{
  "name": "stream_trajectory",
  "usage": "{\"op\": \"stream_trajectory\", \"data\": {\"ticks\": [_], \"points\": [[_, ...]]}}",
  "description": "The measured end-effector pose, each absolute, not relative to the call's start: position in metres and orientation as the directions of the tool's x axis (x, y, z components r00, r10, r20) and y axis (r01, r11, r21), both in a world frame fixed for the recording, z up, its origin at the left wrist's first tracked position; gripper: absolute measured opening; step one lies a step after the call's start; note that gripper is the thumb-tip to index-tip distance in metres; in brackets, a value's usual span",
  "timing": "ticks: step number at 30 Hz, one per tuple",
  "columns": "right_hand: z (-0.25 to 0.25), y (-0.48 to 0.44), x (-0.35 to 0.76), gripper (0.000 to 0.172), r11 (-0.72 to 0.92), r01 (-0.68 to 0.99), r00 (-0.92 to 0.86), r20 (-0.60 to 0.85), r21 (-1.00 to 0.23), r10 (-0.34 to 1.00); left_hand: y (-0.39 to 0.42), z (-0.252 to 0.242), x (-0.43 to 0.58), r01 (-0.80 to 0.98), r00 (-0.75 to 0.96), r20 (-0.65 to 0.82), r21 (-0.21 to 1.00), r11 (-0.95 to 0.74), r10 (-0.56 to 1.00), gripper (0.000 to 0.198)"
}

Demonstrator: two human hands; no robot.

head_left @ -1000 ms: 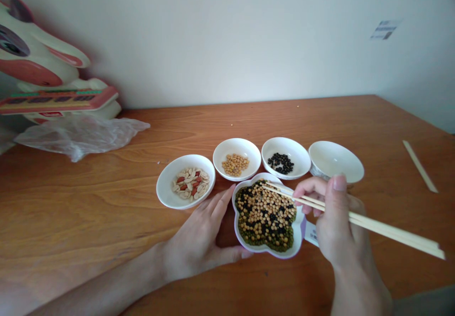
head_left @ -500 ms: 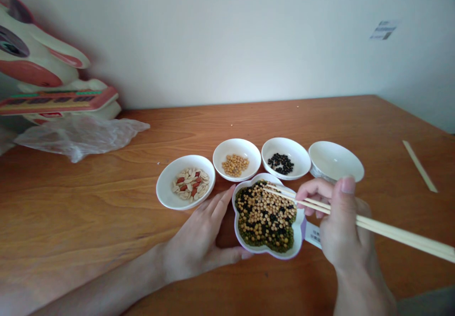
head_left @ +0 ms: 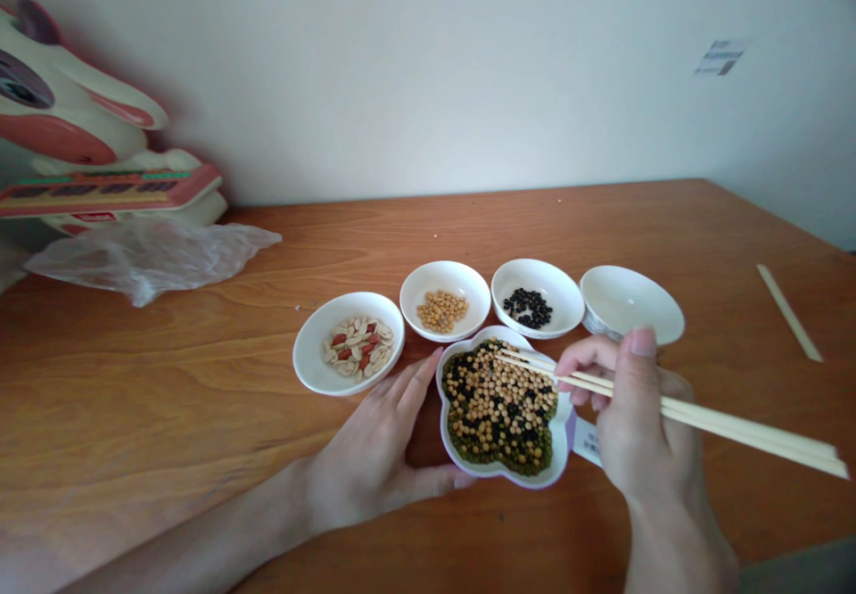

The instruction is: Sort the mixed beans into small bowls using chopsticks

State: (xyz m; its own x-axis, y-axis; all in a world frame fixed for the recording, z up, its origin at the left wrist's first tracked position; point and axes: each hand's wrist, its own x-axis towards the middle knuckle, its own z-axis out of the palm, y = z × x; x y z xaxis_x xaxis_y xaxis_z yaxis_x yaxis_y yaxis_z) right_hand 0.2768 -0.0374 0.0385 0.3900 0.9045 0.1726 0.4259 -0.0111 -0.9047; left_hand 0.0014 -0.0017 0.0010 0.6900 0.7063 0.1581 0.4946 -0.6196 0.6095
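Two slim chopsticks [head_left: 736,429] sit pinched in the right hand [head_left: 638,407], its thumb raised along them, their tips down at the far part of a flower-shaped bowl [head_left: 563,420] that stands on the wooden table [head_left: 201,380] between both hands. That bowl holds mixed beans [head_left: 505,398]: tan, black and small green ones. Whether any bean is caught between the tips is too small to tell. The left hand [head_left: 371,451] braces the bowl's left side, fingers stretched toward the far rim and thumb at the near edge, spread rather than wrapped round it. Smooth, round beans could well roll free if the sticks press unevenly or cross, and a hard push might flick some over the rim. If the left hand slackened, the light-looking bowl could slide or turn under the sticks. Just behind stand white bowls of peanuts [head_left: 359,344], yellow beans [head_left: 442,310] and black beans [head_left: 528,307], and the right hand's knuckles lie near a fourth white bowl [head_left: 629,300], so a careless lift could knock it. A white label [head_left: 588,442] shows beside the flower-shaped bowl. Farther out lie a pale stick [head_left: 789,313] at right and a clear plastic bag [head_left: 153,255] before a cow-shaped toy [head_left: 86,130] at left.
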Motion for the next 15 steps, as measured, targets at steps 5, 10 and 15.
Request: {"op": "stream_trajectory", "data": {"ticks": [5, 10, 15], "points": [[0.042, -0.039, 0.276, 0.086, 0.049, 0.422, 0.399, 0.234, -0.905, 0.887, -0.001, 0.001, 0.001, 0.501, 0.69, 0.155, 0.603, -0.621, 0.707, 0.118], [0.042, -0.038, 0.28, 0.097, 0.154, 0.411, 0.449, 0.346, -0.898, 0.824, -0.001, 0.0, 0.001, 0.491, 0.694, 0.155, 0.613, -0.619, 0.703, 0.117], [0.05, -0.036, 0.261, 0.093, 0.237, 0.297, 0.601, 0.374, -0.925, 0.706, -0.001, 0.001, 0.0, 0.495, 0.687, 0.145, 0.624, -0.605, 0.712, 0.117]]}}
